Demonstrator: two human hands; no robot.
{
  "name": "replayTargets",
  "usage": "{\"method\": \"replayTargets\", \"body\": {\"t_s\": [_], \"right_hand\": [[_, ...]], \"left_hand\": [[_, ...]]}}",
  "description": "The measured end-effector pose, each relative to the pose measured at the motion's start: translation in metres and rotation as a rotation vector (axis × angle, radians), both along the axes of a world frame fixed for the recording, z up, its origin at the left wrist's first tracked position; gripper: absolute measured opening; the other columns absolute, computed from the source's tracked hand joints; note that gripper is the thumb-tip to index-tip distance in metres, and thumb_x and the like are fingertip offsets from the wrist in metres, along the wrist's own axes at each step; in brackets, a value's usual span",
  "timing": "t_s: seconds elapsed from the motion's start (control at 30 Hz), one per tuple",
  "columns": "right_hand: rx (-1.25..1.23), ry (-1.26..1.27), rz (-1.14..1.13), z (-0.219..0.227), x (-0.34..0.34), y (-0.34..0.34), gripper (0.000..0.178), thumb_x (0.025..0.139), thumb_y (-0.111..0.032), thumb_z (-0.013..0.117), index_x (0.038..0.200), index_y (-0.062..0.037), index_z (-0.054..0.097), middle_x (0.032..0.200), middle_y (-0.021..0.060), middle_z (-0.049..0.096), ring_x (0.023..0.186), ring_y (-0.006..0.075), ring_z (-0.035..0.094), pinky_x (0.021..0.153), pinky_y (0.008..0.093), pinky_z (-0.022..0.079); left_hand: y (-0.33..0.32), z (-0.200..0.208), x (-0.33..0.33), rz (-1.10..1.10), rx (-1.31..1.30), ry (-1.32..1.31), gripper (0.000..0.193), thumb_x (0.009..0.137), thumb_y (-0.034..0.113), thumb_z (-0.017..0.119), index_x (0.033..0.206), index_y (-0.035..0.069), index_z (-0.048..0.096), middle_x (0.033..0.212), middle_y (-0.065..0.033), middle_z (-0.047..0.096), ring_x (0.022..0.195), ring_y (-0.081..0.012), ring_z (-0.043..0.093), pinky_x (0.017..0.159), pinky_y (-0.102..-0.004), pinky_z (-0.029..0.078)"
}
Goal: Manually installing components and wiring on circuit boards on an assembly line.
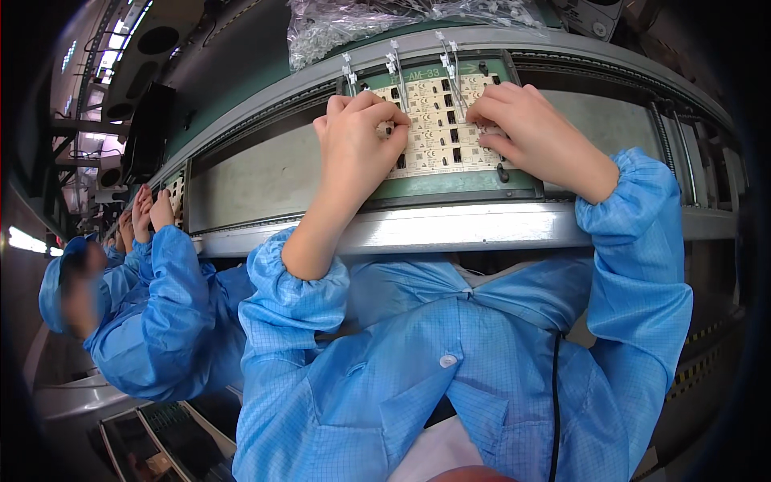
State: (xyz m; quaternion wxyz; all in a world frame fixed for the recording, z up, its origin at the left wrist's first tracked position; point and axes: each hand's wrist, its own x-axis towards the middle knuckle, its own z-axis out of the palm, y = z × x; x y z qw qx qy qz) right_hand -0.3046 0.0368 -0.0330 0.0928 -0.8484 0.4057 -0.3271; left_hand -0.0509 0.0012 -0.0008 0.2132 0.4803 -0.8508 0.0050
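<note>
A panel of cream-coloured circuit boards (434, 161) with black components lies in a green carrier frame (450, 188) in front of me. Thin wire leads with white connectors (393, 58) stand up past its far edge. My left hand (353, 140) is over the panel's left side, thumb and forefinger pinched where the lower end of one wire lead (403, 95) meets them. Over the right side, my right hand (526, 132) is closed in a pinch at the foot of another wire lead (459, 87). The fingertips partly hide both wire ends.
The carrier sits between the metal rails (474, 225) of a conveyor line. Beyond the far rail lies a clear plastic bag (337, 32) of small white parts. At left, a co-worker in a blue smock (169, 321) works at the same line.
</note>
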Motion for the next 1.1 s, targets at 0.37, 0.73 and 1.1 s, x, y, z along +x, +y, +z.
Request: {"method": "replayTargets", "body": {"t_s": [0.37, 0.73, 1.1], "right_hand": [[0.026, -0.164, 0.05, 0.011, -0.006, -0.007, 0.01, 0.09, -0.009, 0.066, 0.098, -0.0028, 0.067, 0.088, 0.0086, 0.067, 0.084, 0.0261, 0.063, 0.078, 0.0363, 0.047], [0.145, -0.344, -0.004, 0.018, -0.006, -0.003, 0.017, 0.092, -0.012, 0.066, 0.104, -0.0005, 0.068, 0.093, 0.0101, 0.072, 0.083, 0.021, 0.069, 0.073, 0.0315, 0.053], [0.068, -0.397, -0.093, 0.024, -0.013, -0.008, 0.017, 0.096, -0.011, 0.065, 0.108, -0.0001, 0.069, 0.097, 0.0072, 0.074, 0.09, 0.0161, 0.071, 0.081, 0.0277, 0.056]], "left_hand": [[-0.002, 0.002, 0.001, 0.06, 0.105, 0.069, 0.007, 0.075, 0.019, 0.074, 0.08, 0.018, 0.078, 0.09, 0.0048, 0.067, 0.1, -0.0265, 0.05, 0.089, -0.0406, 0.038], [0.0, 0.003, 0.0, 0.024, 0.088, 0.076, 0.007, 0.075, 0.019, 0.074, 0.08, 0.019, 0.079, 0.089, 0.0053, 0.067, 0.097, -0.0259, 0.05, 0.086, -0.0397, 0.037], [0.006, 0.003, 0.003, -0.073, -0.073, -0.001, 0.008, 0.075, 0.015, 0.073, 0.081, 0.017, 0.079, 0.089, 0.0039, 0.065, 0.097, -0.0253, 0.05, 0.085, -0.0395, 0.036]]}}
